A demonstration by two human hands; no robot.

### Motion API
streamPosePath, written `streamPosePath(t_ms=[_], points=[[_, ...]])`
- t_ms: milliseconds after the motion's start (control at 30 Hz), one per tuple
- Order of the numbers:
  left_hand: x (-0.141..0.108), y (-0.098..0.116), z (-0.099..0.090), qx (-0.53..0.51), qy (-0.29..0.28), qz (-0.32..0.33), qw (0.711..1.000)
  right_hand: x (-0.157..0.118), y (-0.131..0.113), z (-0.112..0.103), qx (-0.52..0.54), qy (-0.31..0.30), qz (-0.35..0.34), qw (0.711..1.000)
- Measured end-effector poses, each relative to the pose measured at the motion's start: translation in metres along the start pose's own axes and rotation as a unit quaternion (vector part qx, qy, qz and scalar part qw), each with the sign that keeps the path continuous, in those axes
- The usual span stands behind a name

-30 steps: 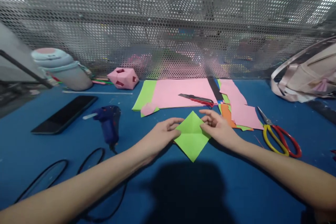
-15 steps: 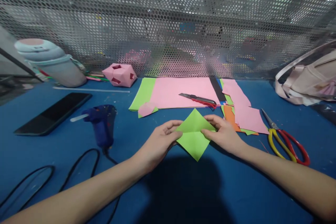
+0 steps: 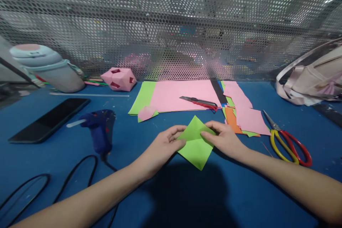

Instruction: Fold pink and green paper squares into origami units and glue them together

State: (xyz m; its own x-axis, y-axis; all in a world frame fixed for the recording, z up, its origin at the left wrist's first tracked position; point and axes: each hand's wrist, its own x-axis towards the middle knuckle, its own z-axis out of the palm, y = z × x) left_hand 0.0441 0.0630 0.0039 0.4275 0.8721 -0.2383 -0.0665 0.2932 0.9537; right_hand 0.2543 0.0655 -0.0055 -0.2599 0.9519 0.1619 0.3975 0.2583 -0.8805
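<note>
Between my hands is a small square of green paper (image 3: 197, 148), turned like a diamond and marked with crossing creases. My left hand (image 3: 167, 146) pinches its left corner, thumb on top and fingers behind. On the opposite side my right hand (image 3: 223, 137) grips the right corner, its thumb lying on the paper's face. Beyond the square, a red and black utility knife (image 3: 199, 102) rests on a stack of pink paper sheets (image 3: 171, 92) with green ones underneath. A small pink and green paper piece (image 3: 147, 113) lies at the stack's front left.
Left are a blue glue gun (image 3: 98, 128) with its black cord, a phone (image 3: 49, 119), a glue stick (image 3: 89, 95), a pouch-covered cup (image 3: 50, 67) and a pink paper polyhedron (image 3: 119, 79). Right are paper scraps (image 3: 252, 119), scissors (image 3: 287, 142) and a bag (image 3: 317, 74). Perforated metal (image 3: 171, 42) stands behind.
The green square has tilted slightly between my hands, and my right thumb has slid a little inward over it. The whole view has shifted slightly.
</note>
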Motion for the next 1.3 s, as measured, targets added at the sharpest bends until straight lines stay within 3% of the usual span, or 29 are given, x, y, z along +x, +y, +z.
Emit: streamPosePath(t_ms=[300,700,1067,1300], points=[[-0.0017,0.0046,0.0037,0.049,-0.014,-0.008,0.999,0.0017,0.0001,-0.0013,0.042,-0.025,0.014,0.999],[-0.0003,0.0049,0.0094,0.087,0.009,-0.019,0.996,-0.0011,-0.0036,0.0026,0.012,0.001,-0.015,1.000],[0.0005,-0.0009,0.0049,-0.047,0.037,0.021,0.998,0.0030,0.0008,-0.0033,0.068,0.056,0.019,0.996],[-0.0015,-0.0008,0.0077,-0.064,0.070,0.047,0.994,0.0050,0.0048,0.0014,0.155,0.039,0.024,0.987]])
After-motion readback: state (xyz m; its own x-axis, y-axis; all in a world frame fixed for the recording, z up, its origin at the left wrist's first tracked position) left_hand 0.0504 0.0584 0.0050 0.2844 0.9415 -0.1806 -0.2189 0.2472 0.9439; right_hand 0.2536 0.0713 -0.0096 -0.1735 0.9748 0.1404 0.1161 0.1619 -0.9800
